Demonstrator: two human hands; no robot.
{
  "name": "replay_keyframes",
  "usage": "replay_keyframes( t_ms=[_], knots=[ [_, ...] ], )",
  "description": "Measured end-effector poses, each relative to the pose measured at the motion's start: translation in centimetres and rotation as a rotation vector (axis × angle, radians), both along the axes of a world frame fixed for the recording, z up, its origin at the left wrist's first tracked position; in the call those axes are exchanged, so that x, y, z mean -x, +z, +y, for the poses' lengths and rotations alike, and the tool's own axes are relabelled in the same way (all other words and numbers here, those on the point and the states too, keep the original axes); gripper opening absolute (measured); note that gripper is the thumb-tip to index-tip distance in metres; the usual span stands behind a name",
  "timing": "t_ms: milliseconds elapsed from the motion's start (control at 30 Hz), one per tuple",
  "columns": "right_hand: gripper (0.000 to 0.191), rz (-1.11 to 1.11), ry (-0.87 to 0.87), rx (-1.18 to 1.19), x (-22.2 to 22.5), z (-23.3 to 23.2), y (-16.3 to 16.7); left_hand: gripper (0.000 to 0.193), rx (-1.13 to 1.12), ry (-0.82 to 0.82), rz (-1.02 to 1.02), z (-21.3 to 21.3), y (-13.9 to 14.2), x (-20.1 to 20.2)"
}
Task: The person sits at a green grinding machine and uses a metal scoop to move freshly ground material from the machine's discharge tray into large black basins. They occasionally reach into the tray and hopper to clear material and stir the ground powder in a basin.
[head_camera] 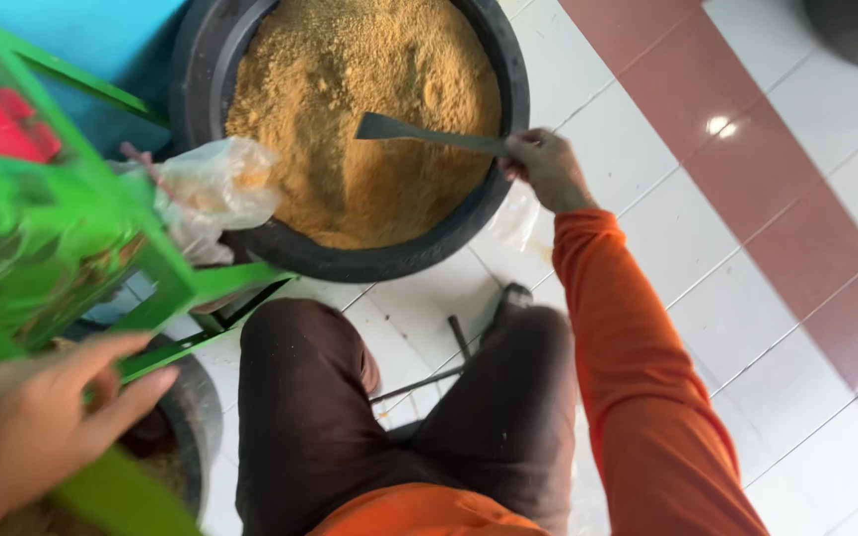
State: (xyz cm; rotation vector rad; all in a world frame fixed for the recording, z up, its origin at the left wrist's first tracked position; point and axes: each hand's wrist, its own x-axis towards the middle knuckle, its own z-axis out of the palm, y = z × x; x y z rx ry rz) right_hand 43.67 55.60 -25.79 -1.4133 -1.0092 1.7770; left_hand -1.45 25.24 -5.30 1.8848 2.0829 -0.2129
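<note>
Seen from above, a seated person in an orange sleeve (638,377) and dark trousers (399,417) leans toward a black tub (508,60) heaped with coarse yellow-brown meal (350,109). The right hand (543,164) is clenched around the handle of a flat dark scoop (419,132), whose blade lies on the meal near the middle of the tub. The left hand (37,422), blurred at the lower left corner, has its fingers spread and loose against a green metal frame (71,238); whether it actually grasps the frame cannot be told. A crumpled clear plastic bag (213,189) rests against the tub's left rim, beside the frame. The tub stands on a white tiled floor (777,149) crossed by reddish stripes, just ahead of the person's knees.
</note>
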Motion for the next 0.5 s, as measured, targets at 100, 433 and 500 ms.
replay_keyframes(
  t_ms=[100, 433, 500],
  knots=[
    [0.035, 0.046, 0.205, 0.082, 0.6, 3.9, -1.4, 0.046, -0.18, 0.118, -0.224, -0.9, -2.1, 0.4],
    [0.036, -0.03, 0.521, 0.264, 3.7, 8.0, -1.5, 0.044, 0.067, 0.127, -0.131, 2.2, 2.5, -2.2],
    [0.039, -0.05, 0.54, 0.279, 3.7, 7.3, -0.2, 0.048, 0.135, 0.17, -0.117, 3.6, 3.4, -2.7]
  ],
)
